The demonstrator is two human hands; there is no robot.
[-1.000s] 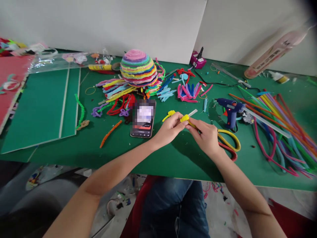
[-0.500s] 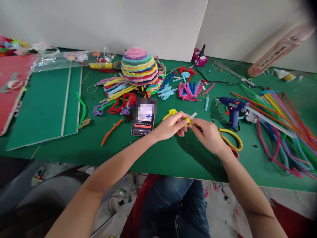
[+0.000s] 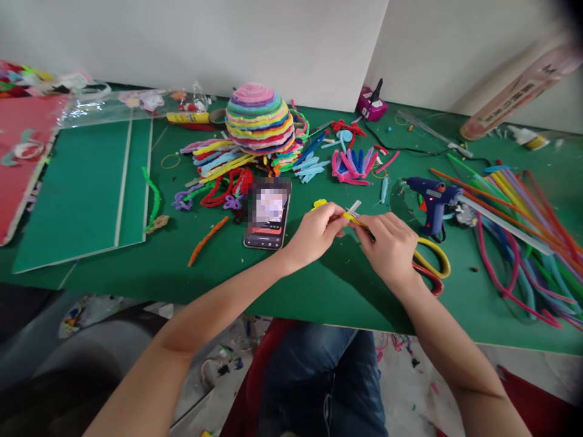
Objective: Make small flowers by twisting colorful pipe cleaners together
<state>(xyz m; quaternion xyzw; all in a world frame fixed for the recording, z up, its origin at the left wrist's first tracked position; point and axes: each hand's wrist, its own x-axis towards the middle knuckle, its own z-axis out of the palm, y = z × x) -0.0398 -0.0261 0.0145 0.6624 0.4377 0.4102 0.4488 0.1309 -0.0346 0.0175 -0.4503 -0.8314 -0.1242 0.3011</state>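
My left hand [image 3: 319,229] pinches a short piece of yellow pipe cleaner [image 3: 351,218] with thumb and finger. From the other side, the fingers of my right hand [image 3: 390,246] are closed on the same piece, so it spans the small gap between both hands. A pale flat strip [image 3: 354,207] shows just behind the fingertips; I cannot tell what it belongs to. A yellow looped flower shape [image 3: 319,204] lies beyond my left knuckles, partly hidden. Scissors with yellow and red handles [image 3: 435,255] lie under my right wrist, their blades mostly covered.
A phone [image 3: 268,230] lies left of my hands. Behind it stands a striped, rainbow-coloured dome [image 3: 259,121] amid pipe cleaner pieces. To the right are a blue glue gun [image 3: 432,200] and many loose pipe cleaners [image 3: 523,243]. A green board [image 3: 82,194] lies at left.
My hands have moved slightly apart, and more of the yellow pipe cleaner shows between them. My right hand has turned a little, its back more upward. The whole view has shifted slightly.
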